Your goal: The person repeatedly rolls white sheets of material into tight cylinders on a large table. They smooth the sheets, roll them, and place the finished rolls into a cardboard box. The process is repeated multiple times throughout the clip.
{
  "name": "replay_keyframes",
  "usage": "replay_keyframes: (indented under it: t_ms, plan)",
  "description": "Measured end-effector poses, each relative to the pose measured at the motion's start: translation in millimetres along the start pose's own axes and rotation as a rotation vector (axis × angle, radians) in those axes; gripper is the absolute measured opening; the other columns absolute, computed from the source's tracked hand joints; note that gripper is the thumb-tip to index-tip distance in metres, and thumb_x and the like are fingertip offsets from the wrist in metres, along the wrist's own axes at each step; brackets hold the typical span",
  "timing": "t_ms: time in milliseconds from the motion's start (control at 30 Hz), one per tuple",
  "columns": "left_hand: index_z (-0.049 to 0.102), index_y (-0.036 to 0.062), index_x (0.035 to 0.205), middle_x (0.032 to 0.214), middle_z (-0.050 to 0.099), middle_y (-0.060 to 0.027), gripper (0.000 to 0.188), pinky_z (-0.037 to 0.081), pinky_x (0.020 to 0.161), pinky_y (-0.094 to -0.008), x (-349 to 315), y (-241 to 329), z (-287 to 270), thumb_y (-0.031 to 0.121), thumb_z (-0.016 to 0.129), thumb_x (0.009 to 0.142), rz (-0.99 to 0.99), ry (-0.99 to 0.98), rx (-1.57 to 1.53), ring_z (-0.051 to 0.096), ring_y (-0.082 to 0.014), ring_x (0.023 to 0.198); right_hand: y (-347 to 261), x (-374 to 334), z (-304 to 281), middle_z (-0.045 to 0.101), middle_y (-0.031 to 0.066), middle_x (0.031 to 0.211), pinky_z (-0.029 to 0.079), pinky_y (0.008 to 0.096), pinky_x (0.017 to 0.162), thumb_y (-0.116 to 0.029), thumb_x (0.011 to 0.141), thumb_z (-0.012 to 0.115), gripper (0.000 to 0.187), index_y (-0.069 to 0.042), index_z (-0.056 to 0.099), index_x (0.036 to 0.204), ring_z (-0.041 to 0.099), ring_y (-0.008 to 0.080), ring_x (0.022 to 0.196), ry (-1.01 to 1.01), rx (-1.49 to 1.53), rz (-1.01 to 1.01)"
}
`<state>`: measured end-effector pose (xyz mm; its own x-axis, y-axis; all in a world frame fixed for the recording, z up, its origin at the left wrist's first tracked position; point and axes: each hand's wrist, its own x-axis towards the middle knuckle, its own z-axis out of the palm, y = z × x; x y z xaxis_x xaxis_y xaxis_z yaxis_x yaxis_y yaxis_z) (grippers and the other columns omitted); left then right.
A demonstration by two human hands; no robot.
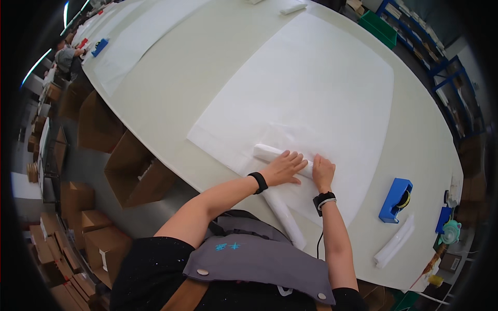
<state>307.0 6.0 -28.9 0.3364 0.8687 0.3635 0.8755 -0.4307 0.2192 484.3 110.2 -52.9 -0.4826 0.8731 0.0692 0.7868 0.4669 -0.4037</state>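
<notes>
A large white translucent sheet (321, 78) lies spread over the pale table in front of me. On its near part rests a short white roll (267, 151), slanting down to the right. My left hand (285, 167) lies on the roll with its fingers stretched out and somewhat apart. At the roll's right end my right hand (323, 171) is closed, with the fingers curled in against it. The hands cover the middle and right end of the roll. Closer to my body, another long white roll (284, 217) lies slanted at the table's edge.
A blue tape dispenser (396, 201) stands at the right, with a white wrapped roll (394, 241) beside it. More white sheets (140, 31) cover the far left, near another blue dispenser (100, 47) and a person (66, 58). Open cardboard boxes (137, 168) stand left of the table.
</notes>
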Motion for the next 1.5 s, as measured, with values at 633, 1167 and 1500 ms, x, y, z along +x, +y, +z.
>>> replay_keyframes:
  t_ms: [633, 1167, 1500]
  plan:
    - [0.059, 0.0055, 0.102, 0.102, 0.062, -0.0082, 0.057, 0.048, 0.086, -0.0377, 35, -17, 7, 0.054, 0.076, 0.077, -0.16, -0.105, 0.099, 0.06, -0.0232, 0.099, -14, 8, -7, 0.064, 0.0066, 0.102, 0.045, 0.0429, 0.084, -0.019, 0.098, 0.057, 0.01, -0.01, 0.06, 0.099, 0.059, 0.0273, 0.098, 0.107, -0.067, -0.204]
    - [0.061, 0.0071, 0.104, 0.1, 0.061, -0.0072, 0.053, 0.044, 0.091, -0.038, -29, -108, -30, 0.045, 0.083, 0.074, -0.384, -0.076, 0.045, 0.058, -0.0249, 0.1, -8, 24, -15, 0.063, 0.0066, 0.1, 0.042, 0.0435, 0.088, -0.027, 0.104, 0.05, 0.022, -0.011, 0.063, 0.099, 0.056, 0.0286, 0.098, 0.098, 0.106, -0.279]
    - [0.044, 0.0065, 0.143, 0.137, 0.047, -0.0128, 0.077, 0.03, 0.114, -0.0509, 15, -29, 15, 0.047, 0.073, 0.084, -0.124, -0.027, 0.112, 0.041, -0.0292, 0.134, -8, 36, -18, 0.062, 0.0087, 0.111, 0.04, 0.0457, 0.096, -0.024, 0.102, 0.052, 0.019, -0.009, 0.062, 0.109, 0.056, 0.0291, 0.107, -0.108, 0.08, -0.162]
